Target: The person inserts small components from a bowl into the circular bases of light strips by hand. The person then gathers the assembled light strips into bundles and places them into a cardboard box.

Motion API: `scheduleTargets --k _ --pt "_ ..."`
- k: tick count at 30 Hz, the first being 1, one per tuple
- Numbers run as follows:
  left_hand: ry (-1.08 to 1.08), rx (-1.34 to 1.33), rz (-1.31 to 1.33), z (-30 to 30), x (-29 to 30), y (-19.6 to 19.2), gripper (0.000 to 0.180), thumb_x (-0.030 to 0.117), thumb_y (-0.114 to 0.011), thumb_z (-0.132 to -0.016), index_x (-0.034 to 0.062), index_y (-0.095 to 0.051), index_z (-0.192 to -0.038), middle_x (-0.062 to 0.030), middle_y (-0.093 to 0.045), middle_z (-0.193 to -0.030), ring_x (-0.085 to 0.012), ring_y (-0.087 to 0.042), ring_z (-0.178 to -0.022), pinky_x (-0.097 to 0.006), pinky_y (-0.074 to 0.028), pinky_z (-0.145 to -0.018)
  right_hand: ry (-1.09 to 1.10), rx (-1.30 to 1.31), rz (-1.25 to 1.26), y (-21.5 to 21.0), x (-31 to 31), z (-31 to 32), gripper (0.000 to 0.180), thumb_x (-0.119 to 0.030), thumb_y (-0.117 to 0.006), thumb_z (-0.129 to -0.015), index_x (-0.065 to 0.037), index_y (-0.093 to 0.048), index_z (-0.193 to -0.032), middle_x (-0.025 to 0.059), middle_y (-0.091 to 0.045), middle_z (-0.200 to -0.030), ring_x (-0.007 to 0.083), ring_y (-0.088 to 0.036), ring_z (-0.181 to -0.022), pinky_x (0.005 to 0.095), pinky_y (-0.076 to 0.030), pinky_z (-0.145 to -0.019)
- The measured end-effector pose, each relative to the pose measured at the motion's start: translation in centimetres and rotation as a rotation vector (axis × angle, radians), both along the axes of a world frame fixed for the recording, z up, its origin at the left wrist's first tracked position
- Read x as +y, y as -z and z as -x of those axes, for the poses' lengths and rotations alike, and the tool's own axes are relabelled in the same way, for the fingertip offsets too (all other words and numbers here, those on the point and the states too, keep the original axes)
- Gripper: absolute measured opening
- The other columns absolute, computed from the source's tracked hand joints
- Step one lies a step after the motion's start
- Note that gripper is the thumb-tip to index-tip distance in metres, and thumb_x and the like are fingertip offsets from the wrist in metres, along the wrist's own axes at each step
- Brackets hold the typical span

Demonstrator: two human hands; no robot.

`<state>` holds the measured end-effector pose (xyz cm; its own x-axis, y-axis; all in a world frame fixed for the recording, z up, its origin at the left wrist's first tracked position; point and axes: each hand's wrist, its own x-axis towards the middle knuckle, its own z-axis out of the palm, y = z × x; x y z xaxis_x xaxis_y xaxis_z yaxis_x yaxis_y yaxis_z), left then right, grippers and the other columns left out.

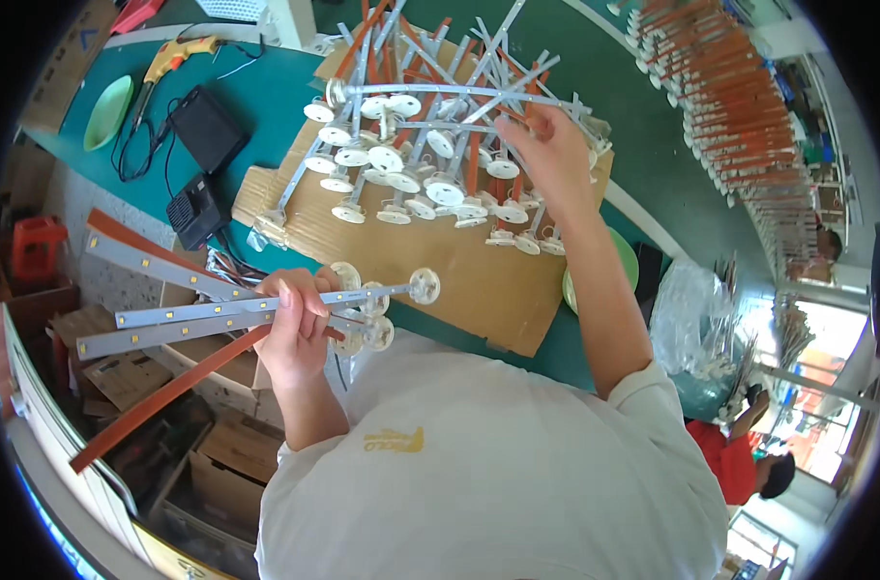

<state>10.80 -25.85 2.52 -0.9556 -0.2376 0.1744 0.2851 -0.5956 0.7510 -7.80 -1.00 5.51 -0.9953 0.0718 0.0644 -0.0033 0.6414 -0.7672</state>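
Observation:
In my left hand (295, 314) is a fanned bunch of LED strips (193, 311), grey with small yellow chips, some showing orange-brown backs. Their round clear plastic ends (424, 286) stick out to the right of my fist. My right hand (548, 155) reaches to the right side of a heap of similar strips with white round ends (445, 188). Its thumb and fingers close around a long grey LED strip (440, 91) that lies crosswise over the heap. The exact contact is partly hidden by the fingers.
The heap lies on flattened cardboard (479, 300) on a green table (135, 188). A yellow-handled tool (179, 56), black boxes (208, 129) and a green dish (108, 113) sit left. Clear plastic bags (691, 314) lie right. A person in red (725, 459) is beyond.

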Motion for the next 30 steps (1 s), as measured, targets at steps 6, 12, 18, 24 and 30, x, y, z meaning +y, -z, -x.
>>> scheduleTargets --k 6,12,18,24,30 --pt "-0.113 -0.069 0.064 -1.1 -0.7 -0.1 0.031 0.023 -0.047 -0.101 0.0075 -0.051 -0.074 0.0042 -0.036 -0.053 -0.0053 -0.021 -0.042 -0.029 -0.029 -0.063 -0.276 0.172 -0.732 -4.6 -2.5 -1.0 0.024 -0.028 -0.077 -0.076 -0.008 -0.066 -0.073 0.0109 -0.062 -0.067 0.0296 -0.062 -0.064 0.0367 -0.049 -0.059" --pt "-0.195 -0.277 -0.133 -0.3 -1.3 0.5 0.02 0.017 -0.053 -0.099 0.0048 -0.055 -0.083 -0.0012 -0.049 -0.063 -0.0034 -0.026 -0.045 -0.022 -0.024 -0.05 -0.678 0.927 -0.786 -4.9 -6.9 3.8 0.017 -0.013 -0.075 -0.068 -0.007 -0.065 -0.082 0.0094 -0.065 -0.082 0.0327 -0.065 -0.081 0.0436 -0.038 -0.107" --pt "-0.051 -0.192 -0.164 -0.4 -1.1 0.8 0.016 0.016 -0.057 -0.097 0.003 -0.055 -0.088 -0.0037 -0.055 -0.069 -0.0012 -0.026 -0.045 -0.02 -0.018 -0.041 -0.857 0.003 -1.242 -2.1 -4.0 8.5 0.013 -0.009 -0.062 -0.078 -0.004 -0.066 -0.09 0.0156 -0.067 -0.084 0.0364 -0.065 -0.083 0.0457 -0.051 -0.079" --pt "-0.119 -0.284 -0.223 -1.0 -1.2 2.0 0.016 0.017 -0.057 -0.097 0.0035 -0.055 -0.087 -0.0014 -0.054 -0.067 -0.0012 -0.027 -0.045 -0.02 -0.018 -0.041 -0.872 -0.128 -0.818 -5.1 -1.8 8.7 0.021 -0.015 -0.063 -0.08 -0.001 -0.065 -0.095 0.021 -0.063 -0.077 0.0338 -0.063 -0.069 0.0395 -0.048 -0.062" --pt "-0.119 -0.298 -0.098 0.7 -0.5 -0.5 0.026 0.02 -0.053 -0.099 0.0049 -0.052 -0.079 0.0034 -0.04 -0.057 -0.0021 -0.022 -0.042 -0.021 -0.021 -0.042 -0.998 -0.122 -0.474 -2.0 0.4 7.3 0.042 -0.023 -0.076 -0.071 -0.002 -0.065 -0.106 0.014 -0.062 -0.074 0.0223 -0.058 -0.063 0.0325 -0.047 -0.063"
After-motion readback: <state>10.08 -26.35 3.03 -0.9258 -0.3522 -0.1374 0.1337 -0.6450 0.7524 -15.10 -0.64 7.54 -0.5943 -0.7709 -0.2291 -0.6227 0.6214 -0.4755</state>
